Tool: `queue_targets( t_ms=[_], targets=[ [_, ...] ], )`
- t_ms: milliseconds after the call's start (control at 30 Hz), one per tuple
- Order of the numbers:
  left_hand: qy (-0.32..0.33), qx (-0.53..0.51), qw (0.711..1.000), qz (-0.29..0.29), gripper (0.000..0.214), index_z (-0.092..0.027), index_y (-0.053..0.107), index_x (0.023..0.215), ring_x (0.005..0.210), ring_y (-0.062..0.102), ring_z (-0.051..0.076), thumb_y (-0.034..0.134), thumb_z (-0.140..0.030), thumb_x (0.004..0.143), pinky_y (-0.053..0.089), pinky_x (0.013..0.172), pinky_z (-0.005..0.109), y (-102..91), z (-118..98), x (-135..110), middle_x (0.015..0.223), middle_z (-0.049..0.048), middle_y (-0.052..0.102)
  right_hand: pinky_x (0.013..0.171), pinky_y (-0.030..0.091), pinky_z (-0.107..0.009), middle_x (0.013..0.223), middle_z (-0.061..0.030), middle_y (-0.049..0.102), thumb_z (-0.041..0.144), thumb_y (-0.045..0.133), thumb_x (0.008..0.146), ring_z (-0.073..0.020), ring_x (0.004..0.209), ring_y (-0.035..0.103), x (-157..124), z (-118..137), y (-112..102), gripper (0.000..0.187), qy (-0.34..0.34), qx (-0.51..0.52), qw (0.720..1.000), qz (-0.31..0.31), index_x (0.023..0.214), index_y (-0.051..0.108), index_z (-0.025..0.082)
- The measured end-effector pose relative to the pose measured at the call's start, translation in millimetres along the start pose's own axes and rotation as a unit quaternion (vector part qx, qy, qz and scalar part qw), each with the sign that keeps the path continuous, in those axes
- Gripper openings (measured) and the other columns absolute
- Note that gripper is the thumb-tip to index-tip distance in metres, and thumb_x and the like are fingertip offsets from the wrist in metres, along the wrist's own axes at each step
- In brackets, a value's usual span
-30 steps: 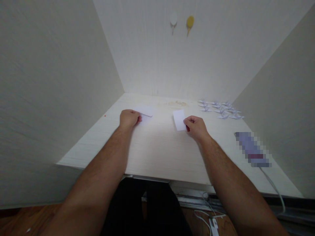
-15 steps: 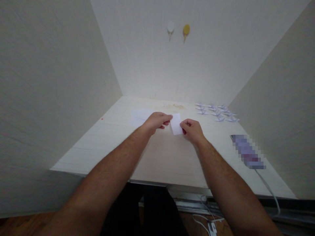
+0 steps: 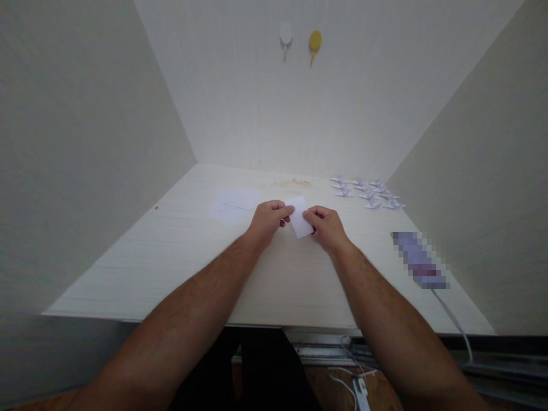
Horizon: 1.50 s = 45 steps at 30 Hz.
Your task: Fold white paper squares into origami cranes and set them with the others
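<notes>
We have the slip [image 3: 300,226] between our two hands, over the middle of the counter [image 3: 282,288] and tilted a little. Our left hand [image 3: 266,221] has it by the upper left edge, the thumb and fingers brought together on the paper. Our right hand [image 3: 327,227] pinches the right edge, thumb lying over the face and the other fingers curled behind or beneath. Neither pinch leaves a gap that we can see. We cannot tell whether the slip's lower corner touches the counter.

Just beyond our left hand, to its left, we see white paper [image 3: 231,205] lying flat, with an edge or crease running across it. Farther back, near the wall [image 3: 240,108], there is a brownish stain [image 3: 299,182]. A red speck [image 3: 156,208] sits by the counter's left edge.

On the right, toward the back corner, we count several folded paper birds [image 3: 371,204] grouped close together. Nearer us lies a device [image 3: 417,260], its face blurred out, with a cord [image 3: 454,321] running off the front edge. Two hooks, one white [image 3: 286,33] and one yellow [image 3: 315,40], hang side by side on the wall. Below the counter, we see a power strip [image 3: 362,394] with cables.
</notes>
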<state>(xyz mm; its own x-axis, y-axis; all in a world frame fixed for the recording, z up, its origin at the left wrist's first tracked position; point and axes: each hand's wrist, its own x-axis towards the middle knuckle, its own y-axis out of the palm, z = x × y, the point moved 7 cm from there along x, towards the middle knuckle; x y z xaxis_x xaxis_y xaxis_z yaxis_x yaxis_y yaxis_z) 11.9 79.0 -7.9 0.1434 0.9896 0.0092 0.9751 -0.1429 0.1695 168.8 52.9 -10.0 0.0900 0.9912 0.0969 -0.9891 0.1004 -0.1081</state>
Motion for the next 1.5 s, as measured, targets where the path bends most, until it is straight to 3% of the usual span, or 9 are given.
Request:
queue_targets(
  t_ms=[300, 533, 767, 867, 967, 1067, 1200, 1333, 1500],
  targets=[
    [-0.008, -0.067, 0.996, -0.053, 0.026, -0.016, 0.051, 0.054, 0.05, 0.049, 0.009, 0.073, -0.027, 0.062, 0.039, 0.048, 0.023, -5.4, 4, -3, 0.052, -0.0008, 0.052, 0.043, 0.027, -0.024, 0.046, 0.0039, 0.048, 0.05, 0.068, 0.071, -0.008, 0.042, 0.036, -3, 6, -2, 0.037, -0.027, -0.097, 0.995, -0.022, 0.056, 0.058, 0.017],
    [-0.002, -0.081, 0.991, -0.103, 0.025, -0.016, 0.05, 0.053, 0.051, 0.048, 0.009, 0.072, -0.024, 0.061, 0.039, 0.049, 0.022, -13.3, 5, -3, 0.054, -0.0016, 0.051, 0.046, 0.031, -0.024, 0.051, 0.0029, 0.053, 0.043, 0.065, 0.073, -0.0097, 0.046, 0.042, -2, 7, 6, 0.028, -0.03, -0.132, 0.991, 0.009, 0.065, 0.062, 0.017],
    [0.001, -0.124, 0.977, -0.174, 0.021, -0.017, 0.05, 0.059, 0.053, 0.048, 0.008, 0.07, -0.022, 0.064, 0.04, 0.052, 0.021, -38.1, 0, 2, 0.058, -0.002, 0.051, 0.047, 0.032, -0.024, 0.052, 0.0, 0.056, 0.045, 0.06, 0.078, -0.01, 0.046, 0.044, -2, 9, -7, 0.033, -0.037, -0.225, 0.974, 0.003, 0.06, 0.062, 0.017],
    [-0.007, -0.13, 0.981, -0.141, 0.021, -0.016, 0.051, 0.058, 0.053, 0.048, 0.007, 0.07, -0.021, 0.065, 0.039, 0.05, 0.02, -34.3, 1, 4, 0.058, -0.0015, 0.051, 0.046, 0.035, -0.024, 0.054, -0.0014, 0.057, 0.049, 0.057, 0.08, -0.0103, 0.047, 0.046, 1, 11, -16, 0.037, 0.003, -0.175, 0.984, -0.02, 0.06, 0.061, 0.017],
    [-0.003, -0.116, 0.99, -0.085, 0.025, -0.016, 0.05, 0.056, 0.052, 0.049, 0.008, 0.072, -0.023, 0.065, 0.038, 0.05, 0.02, -20.7, 3, 2, 0.056, -0.0009, 0.051, 0.051, 0.043, -0.024, 0.072, -0.0052, 0.066, 0.046, 0.062, 0.076, -0.0128, 0.059, 0.056, 6, 16, -7, 0.029, 0.033, -0.105, 0.994, 0.026, 0.073, 0.065, 0.016],
    [0.0, -0.105, 0.993, -0.061, 0.026, -0.016, 0.05, 0.056, 0.053, 0.051, 0.009, 0.073, -0.025, 0.064, 0.039, 0.05, 0.021, -13.3, 5, 0, 0.055, -0.0003, 0.053, 0.05, 0.044, -0.025, 0.067, -0.0028, 0.064, 0.035, 0.067, 0.068, -0.0126, 0.057, 0.055, 12, 21, 3, 0.019, 0.013, -0.089, 0.995, 0.052, 0.071, 0.065, 0.016],
    [-0.03, -0.061, 0.996, -0.05, 0.023, -0.016, 0.053, 0.057, 0.053, 0.051, 0.01, 0.073, -0.027, 0.063, 0.038, 0.048, 0.022, -14.5, 9, 1, 0.057, 0.0007, 0.055, 0.048, 0.039, -0.024, 0.057, 0.0007, 0.057, 0.032, 0.063, 0.07, -0.0109, 0.051, 0.049, 13, 19, 1, 0.017, -0.043, -0.132, 0.99, 0.006, 0.064, 0.063, 0.016],
    [0.03, 0.013, 0.999, -0.04, 0.024, -0.018, 0.068, 0.083, 0.059, 0.055, 0.011, 0.073, -0.029, 0.063, 0.039, 0.053, 0.022, -18.5, -5, 1, 0.071, 0.0006, 0.063, 0.05, 0.035, -0.023, 0.057, 0.0016, 0.056, 0.031, 0.059, 0.073, -0.0101, 0.053, 0.047, 4, 20, 7, 0.018, -0.104, -0.205, 0.972, 0.045, 0.063, 0.062, 0.016],
    [0.054, 0.199, 0.976, 0.066, 0.013, -0.015, 0.071, 0.066, 0.053, 0.05, 0.011, 0.074, -0.026, 0.06, 0.034, 0.05, 0.022, -6.3, -12, -4, 0.056, -0.0001, 0.06, 0.05, 0.031, -0.022, 0.057, 0.002, 0.057, 0.028, 0.055, 0.074, -0.0094, 0.053, 0.045, -5, 22, 14, 0.017, -0.118, -0.27, 0.951, 0.099, 0.063, 0.063, 0.016]
  ],
)
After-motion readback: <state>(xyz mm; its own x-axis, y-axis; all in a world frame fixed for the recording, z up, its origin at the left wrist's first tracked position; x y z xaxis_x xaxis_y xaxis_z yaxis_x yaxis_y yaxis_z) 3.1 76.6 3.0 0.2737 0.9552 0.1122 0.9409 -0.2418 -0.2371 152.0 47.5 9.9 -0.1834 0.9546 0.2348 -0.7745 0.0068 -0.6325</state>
